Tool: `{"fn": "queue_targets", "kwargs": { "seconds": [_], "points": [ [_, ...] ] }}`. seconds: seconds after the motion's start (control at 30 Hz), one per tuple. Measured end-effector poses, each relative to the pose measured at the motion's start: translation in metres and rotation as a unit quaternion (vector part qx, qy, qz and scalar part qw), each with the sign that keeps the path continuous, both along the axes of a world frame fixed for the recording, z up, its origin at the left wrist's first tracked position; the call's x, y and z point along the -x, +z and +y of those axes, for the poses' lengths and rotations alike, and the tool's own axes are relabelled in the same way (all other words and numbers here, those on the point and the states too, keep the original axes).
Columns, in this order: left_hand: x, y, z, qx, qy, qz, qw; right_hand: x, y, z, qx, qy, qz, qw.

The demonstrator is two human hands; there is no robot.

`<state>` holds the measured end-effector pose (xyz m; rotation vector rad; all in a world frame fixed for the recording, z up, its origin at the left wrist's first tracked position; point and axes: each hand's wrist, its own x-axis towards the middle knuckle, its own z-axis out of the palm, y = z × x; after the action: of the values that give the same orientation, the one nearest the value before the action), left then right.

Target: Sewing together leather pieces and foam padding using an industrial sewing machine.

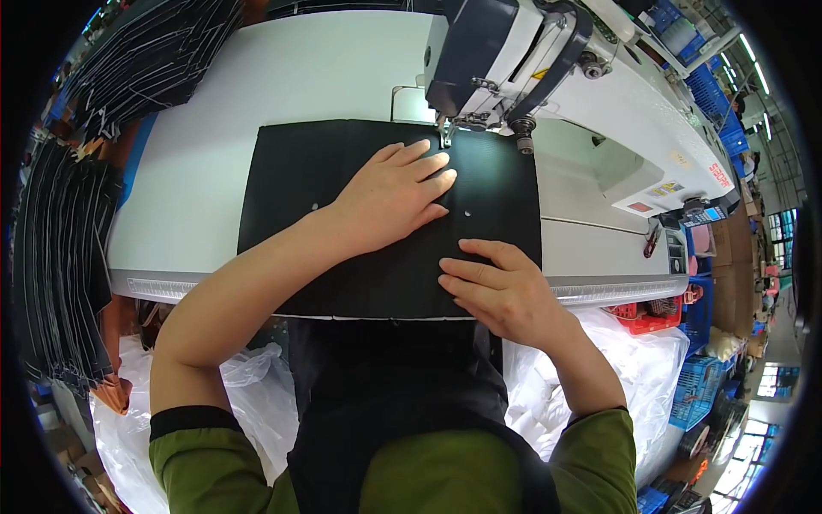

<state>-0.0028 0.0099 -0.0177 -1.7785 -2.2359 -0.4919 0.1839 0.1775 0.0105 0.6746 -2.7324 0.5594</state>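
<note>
A flat black panel (pixel 287 197), fabric or leather-like, lies on the white sewing machine table. Its far edge reaches under the presser foot (pixel 445 135) of the sewing machine (pixel 497 64), where a lamp lights the surface. My left hand (pixel 394 193) rests flat on the panel just in front of the foot, fingers stretched toward it. Nearer to me, my right hand (pixel 505 291) lies over the panel's near right part with its fingers extended. Neither hand grips anything. Small pale marks or bits show on the panel, one of them between my hands.
Stacks of black panels (pixel 64 265) stand at the left beside the table (pixel 188 188). A ruler strip (pixel 158 289) runs along the table's front edge. White plastic sheeting (pixel 556 385) hangs below. Small snips (pixel 652 242) lie at the right; red and blue baskets (pixel 698 390) stand beyond.
</note>
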Motion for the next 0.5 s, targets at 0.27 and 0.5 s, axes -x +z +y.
{"fn": "queue_targets", "kwargs": {
  "seconds": [0.27,0.5],
  "points": [
    [-0.059,0.001,-0.047,-0.041,-0.046,-0.083,0.995,0.001,-0.004,0.004,0.003,0.0,0.011,1.0],
    [-0.059,-0.002,-0.051,-0.057,-0.055,-0.105,0.991,0.007,-0.004,0.008,-0.009,-0.002,-0.012,1.0]
  ]
}}
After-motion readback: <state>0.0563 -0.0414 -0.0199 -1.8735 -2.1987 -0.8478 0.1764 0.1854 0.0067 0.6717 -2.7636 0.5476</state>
